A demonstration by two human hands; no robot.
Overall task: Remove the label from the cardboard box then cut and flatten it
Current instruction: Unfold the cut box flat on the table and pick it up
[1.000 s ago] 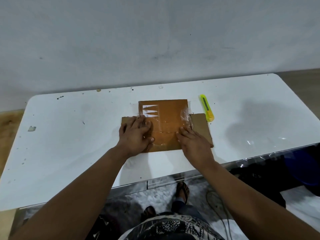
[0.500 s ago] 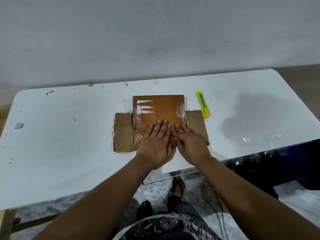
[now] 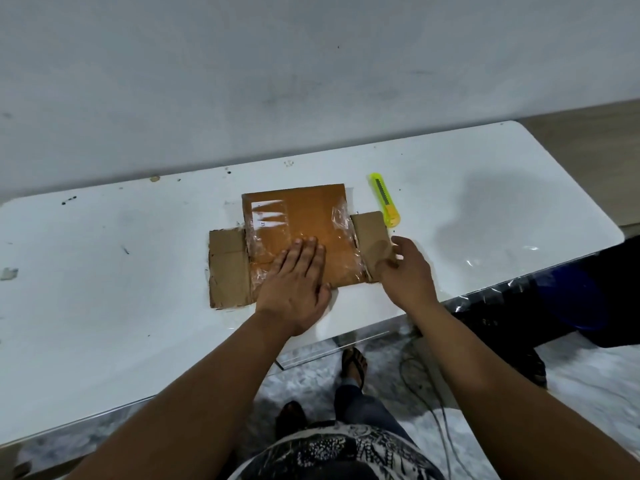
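Starting at the desk's left end, it's mostly bare white top. Cardboard box lies flattened mid-desk, near the front edge. Left hand presses it, fingers spread flat. Right hand is loosely curled at the right flap, pinching nothing. Yellow cutter sits just beyond.

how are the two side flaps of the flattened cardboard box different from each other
The left flap lies fully uncovered, with no hand on it; the right flap is partly covered by the right hand. The left flap looks larger and reaches nearer the table edge; the right flap ends beside the yellow cutter. Both are plain brown and flat.
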